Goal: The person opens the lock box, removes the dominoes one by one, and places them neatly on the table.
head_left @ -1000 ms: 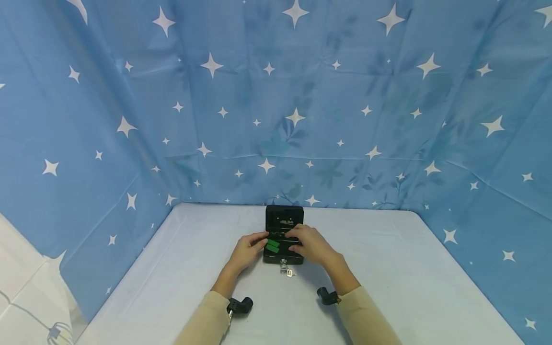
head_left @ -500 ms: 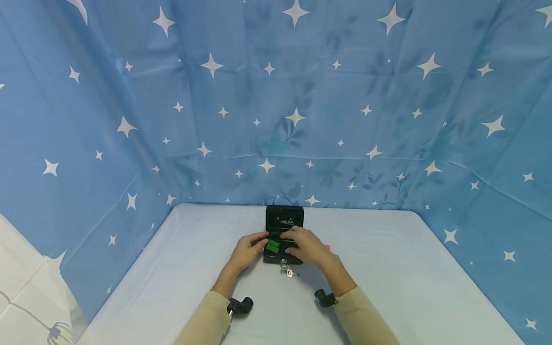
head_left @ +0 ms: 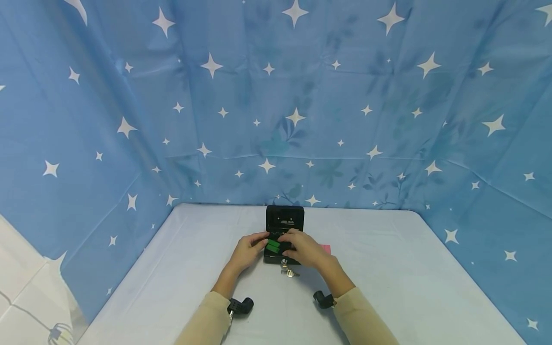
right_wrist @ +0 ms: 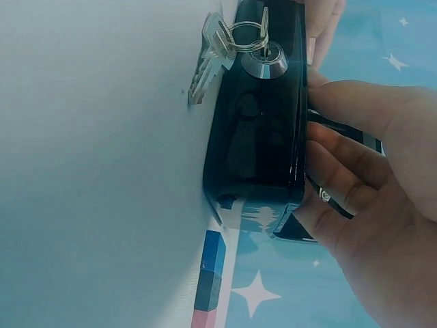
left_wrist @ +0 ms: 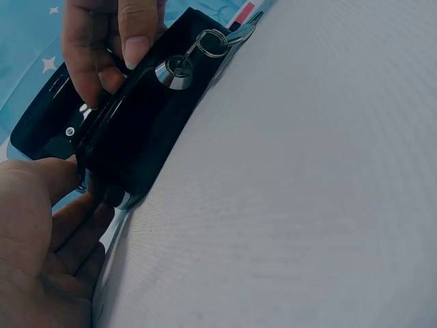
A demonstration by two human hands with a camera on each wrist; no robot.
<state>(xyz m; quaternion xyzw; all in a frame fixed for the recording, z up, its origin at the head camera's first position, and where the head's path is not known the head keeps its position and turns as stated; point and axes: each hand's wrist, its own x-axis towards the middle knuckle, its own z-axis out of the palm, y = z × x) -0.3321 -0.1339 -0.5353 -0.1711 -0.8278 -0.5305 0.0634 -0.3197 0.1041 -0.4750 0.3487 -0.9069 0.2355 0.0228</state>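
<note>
A glossy black cash box [right_wrist: 256, 137], rectangular with rounded corners, stands on a smooth white tablecloth [head_left: 388, 278], its lid [head_left: 284, 212] raised at the back. Pale marks inside the lid are too small to read. The left hand [head_left: 246, 251] grips the box's left end, thumb at the rim. The right hand [head_left: 308, 249] reaches into the box with thumb and fingers bent; whether it grasps anything is hidden. Two green blocks [head_left: 273, 246], matte and oblong, lie inside at the left. On the front, a conical silver lock [right_wrist: 266, 67] carries a wire ring [right_wrist: 249, 50] with notched metal keys [right_wrist: 213, 51]. Just beside the box's right end sit a flat-sided blue block [right_wrist: 213, 251], a darker one, and a pink block [head_left: 326, 248]. Behind hangs a creased blue curtain [head_left: 241, 96] printed with white four-pointed stars and leafy sprigs.
</note>
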